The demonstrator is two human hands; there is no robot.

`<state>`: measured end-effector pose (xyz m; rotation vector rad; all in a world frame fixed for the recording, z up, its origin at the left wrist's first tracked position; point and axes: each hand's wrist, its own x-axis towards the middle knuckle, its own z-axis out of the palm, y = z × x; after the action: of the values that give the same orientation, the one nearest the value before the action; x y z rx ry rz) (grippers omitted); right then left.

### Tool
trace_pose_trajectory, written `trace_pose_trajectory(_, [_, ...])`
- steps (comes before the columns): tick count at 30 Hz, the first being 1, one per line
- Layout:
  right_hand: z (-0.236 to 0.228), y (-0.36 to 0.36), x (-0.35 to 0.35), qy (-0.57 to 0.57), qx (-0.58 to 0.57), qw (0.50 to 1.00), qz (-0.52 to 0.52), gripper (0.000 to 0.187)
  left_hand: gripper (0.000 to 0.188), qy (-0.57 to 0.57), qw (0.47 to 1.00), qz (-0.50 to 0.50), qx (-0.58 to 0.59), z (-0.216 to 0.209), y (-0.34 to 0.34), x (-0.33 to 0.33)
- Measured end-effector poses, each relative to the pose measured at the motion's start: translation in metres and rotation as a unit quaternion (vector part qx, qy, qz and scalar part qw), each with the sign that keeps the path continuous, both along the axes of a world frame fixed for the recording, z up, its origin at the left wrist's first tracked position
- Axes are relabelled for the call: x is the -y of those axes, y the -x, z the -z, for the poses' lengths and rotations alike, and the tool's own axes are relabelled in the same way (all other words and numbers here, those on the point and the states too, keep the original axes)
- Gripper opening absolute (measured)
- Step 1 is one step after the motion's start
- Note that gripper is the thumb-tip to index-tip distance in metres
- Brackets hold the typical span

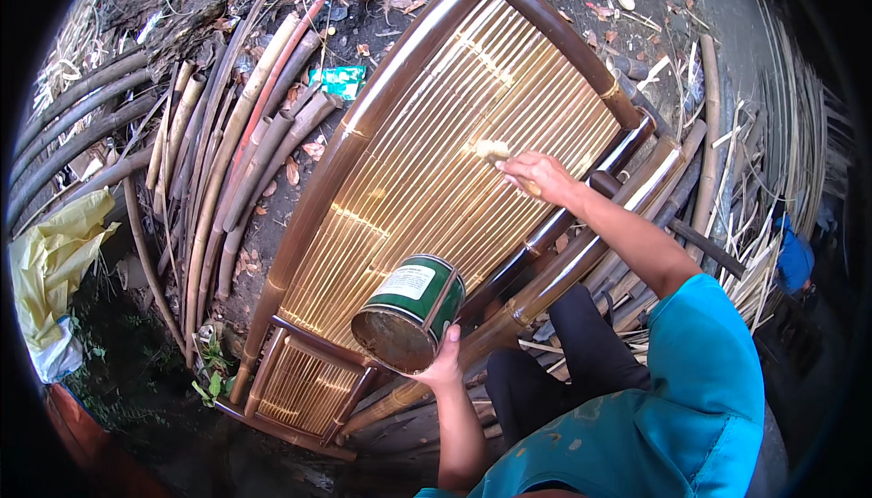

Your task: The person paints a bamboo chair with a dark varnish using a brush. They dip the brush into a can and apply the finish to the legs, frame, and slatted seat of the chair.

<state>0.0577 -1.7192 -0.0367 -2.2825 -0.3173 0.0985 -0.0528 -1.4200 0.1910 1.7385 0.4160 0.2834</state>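
My right hand [538, 177] is closed round the handle of a paintbrush [493, 148], whose pale bristles are at the slatted bamboo panel [427, 171]; I cannot tell whether they touch it. The panel's thin slats look glossy, framed by thick dark-brown bamboo poles [318, 180]. Nearer to me, my left hand [442, 364] grips a green paint can [445, 291] with a white label. The can is tipped over, its stained round end toward me, above the panel's lower part. What is inside it is hidden.
Bamboo poles [250, 126] lie piled at the left, beside a yellowish plastic sheet [64, 253]. A green packet [337, 82] rests on the leaf-strewn ground. Long split strips [786, 126] and more poles [710, 117] lie at the right. A thick bamboo rail [545, 289] runs between me and the panel.
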Motion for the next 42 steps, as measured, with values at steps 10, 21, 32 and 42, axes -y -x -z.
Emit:
trace_pose_trajectory(10, [-0.037,-0.013,0.157,0.306,-0.180,0.921,0.162,0.024,0.091,-0.002,1.000,-0.004,-0.015,0.017,0.022,-0.006])
trace_pose_trajectory(21, [-0.011,-0.031,-0.051,0.008,-0.060,0.991,0.121,0.024,0.093,0.007,1.000,-0.018,-0.009,0.017,0.026,-0.021])
trace_pose_trajectory(32, [-0.006,-0.027,0.088,0.032,-0.021,0.898,0.438,0.025,0.099,-0.033,0.999,-0.017,-0.004,0.014,0.031,-0.042])
trace_pose_trajectory(42, [0.000,0.061,-0.190,-0.147,-0.253,0.953,-0.085,0.027,0.094,0.004,0.999,-0.048,0.013,0.005,0.040,-0.064])
